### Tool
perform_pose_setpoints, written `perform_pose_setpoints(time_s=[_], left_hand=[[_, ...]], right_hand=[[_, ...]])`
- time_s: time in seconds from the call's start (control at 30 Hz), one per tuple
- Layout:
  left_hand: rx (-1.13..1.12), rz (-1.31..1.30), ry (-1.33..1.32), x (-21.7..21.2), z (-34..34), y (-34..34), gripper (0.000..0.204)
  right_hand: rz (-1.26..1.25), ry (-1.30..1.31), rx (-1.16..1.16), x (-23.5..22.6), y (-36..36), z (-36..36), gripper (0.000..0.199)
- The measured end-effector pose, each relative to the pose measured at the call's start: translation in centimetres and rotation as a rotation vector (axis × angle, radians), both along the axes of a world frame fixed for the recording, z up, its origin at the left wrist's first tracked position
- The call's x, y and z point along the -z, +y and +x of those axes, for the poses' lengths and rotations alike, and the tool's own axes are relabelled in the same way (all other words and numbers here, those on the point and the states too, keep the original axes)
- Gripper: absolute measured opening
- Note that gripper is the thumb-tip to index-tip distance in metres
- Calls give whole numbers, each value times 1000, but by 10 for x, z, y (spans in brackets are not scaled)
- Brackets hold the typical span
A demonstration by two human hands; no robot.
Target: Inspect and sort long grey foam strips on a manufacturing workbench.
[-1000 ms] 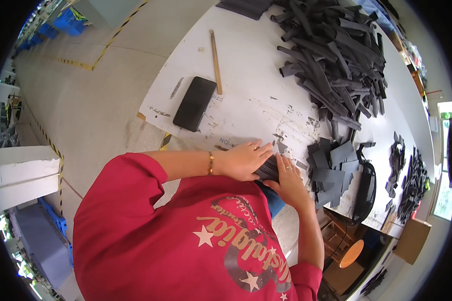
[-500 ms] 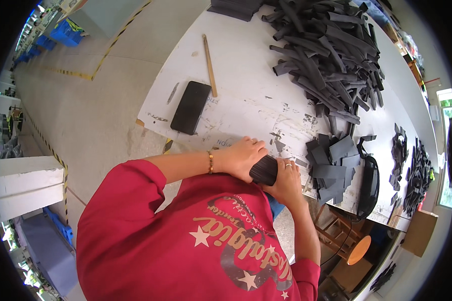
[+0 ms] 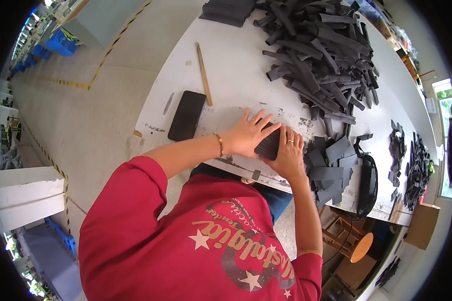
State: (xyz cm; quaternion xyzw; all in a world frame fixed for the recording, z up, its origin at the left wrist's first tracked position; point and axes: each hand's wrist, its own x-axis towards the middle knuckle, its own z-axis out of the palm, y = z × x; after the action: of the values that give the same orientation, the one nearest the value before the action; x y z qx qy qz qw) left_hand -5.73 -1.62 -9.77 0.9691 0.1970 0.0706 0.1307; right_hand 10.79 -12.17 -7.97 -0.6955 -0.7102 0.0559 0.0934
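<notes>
A neat stack of dark grey fabric-like pieces, their thin edges showing, is held between my two hands above the near part of the white table. My left hand, with a beaded bracelet at its wrist, presses the stack from the left, fingers spread over its far edge. On the other side my right hand, a ring on one finger, wraps round it. Whether the stack touches the tabletop is hidden. Just right of my right hand lies a loose heap of flat dark rectangles.
A black phone and a thin wooden stick lie to the left. A large pile of dark tubes covers the far side, beside flat dark sheets. A black mesh-like object lies right, above a wooden stool.
Both hands have moved forward with the stack, away from my body and over the table. My left fingers have spread wider across it.
</notes>
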Motion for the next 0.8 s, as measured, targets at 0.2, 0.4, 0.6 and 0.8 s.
perform_pose_setpoints(time_s=[0.2, 0.4, 0.6, 0.8], left_hand=[[-14, -20, 14, 6, -11, -16, 105], [63, -207, -99, -9, -20, 16, 105], [-530, -1267, -915, 8, -48, 223, 96], [-1052, -1558, -1539, 30, -39, 368, 92]], right_hand=[[-18, 19, -9, -9, -19, -12, 104], [-47, 36, -57, 5, 1, -1, 99], [24, -24, -54, 10, 102, -9, 91], [-1, 5, 43, 11, 210, -45, 91]])
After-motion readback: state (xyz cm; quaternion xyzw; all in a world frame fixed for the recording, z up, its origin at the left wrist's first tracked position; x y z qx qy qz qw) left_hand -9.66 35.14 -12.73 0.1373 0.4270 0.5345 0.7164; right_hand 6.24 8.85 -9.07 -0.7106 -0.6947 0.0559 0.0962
